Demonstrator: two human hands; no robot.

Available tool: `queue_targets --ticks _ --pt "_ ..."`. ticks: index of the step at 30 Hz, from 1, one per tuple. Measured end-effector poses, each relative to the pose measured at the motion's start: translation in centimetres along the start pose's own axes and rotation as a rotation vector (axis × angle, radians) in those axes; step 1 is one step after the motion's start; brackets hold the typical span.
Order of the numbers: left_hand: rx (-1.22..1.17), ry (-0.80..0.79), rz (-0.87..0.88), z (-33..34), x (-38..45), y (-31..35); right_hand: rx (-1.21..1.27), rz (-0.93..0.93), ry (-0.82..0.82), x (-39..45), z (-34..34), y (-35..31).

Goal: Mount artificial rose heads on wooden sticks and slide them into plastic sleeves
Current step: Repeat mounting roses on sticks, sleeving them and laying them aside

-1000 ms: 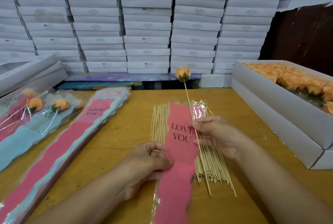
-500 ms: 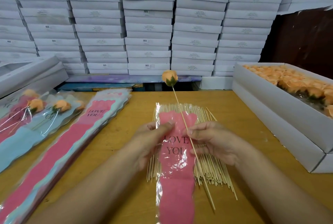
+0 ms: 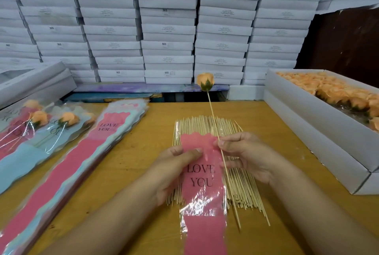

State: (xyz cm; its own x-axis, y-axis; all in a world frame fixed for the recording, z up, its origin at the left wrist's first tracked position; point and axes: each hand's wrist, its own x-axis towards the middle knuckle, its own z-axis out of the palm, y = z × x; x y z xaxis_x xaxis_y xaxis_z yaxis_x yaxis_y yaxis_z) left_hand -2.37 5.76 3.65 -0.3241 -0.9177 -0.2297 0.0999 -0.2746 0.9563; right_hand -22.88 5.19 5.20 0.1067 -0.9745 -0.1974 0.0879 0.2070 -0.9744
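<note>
- Our right hand [image 3: 249, 155] pinched the stick [image 3: 222, 162] mid-length, with the rose [image 3: 205, 81] well beyond our fingertips.
- Our left hand [image 3: 174, 169] pinched the top edge of the sleeve [image 3: 202, 181], which lay under both hands on the loose sticks [image 3: 242, 191].
- We judged the film layers might stay stuck together, so the stick's point could snag or pierce them.
- Beyond our hands, a wobbling rose could slip off the stick.
</note>
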Motion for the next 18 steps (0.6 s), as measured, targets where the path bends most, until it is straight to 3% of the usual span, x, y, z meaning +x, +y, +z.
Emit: queue_targets --ticks 4,18 --pt "-0.019 -0.044 -0.023 -0.05 -0.1 -0.27 -0.019 -0.006 -0.015 -0.02 0.21 0.07" --pt "-0.024 0.05 -0.033 0.18 -0.4 -0.33 -0.038 -0.011 -0.018 0.03 0.18 0.18"
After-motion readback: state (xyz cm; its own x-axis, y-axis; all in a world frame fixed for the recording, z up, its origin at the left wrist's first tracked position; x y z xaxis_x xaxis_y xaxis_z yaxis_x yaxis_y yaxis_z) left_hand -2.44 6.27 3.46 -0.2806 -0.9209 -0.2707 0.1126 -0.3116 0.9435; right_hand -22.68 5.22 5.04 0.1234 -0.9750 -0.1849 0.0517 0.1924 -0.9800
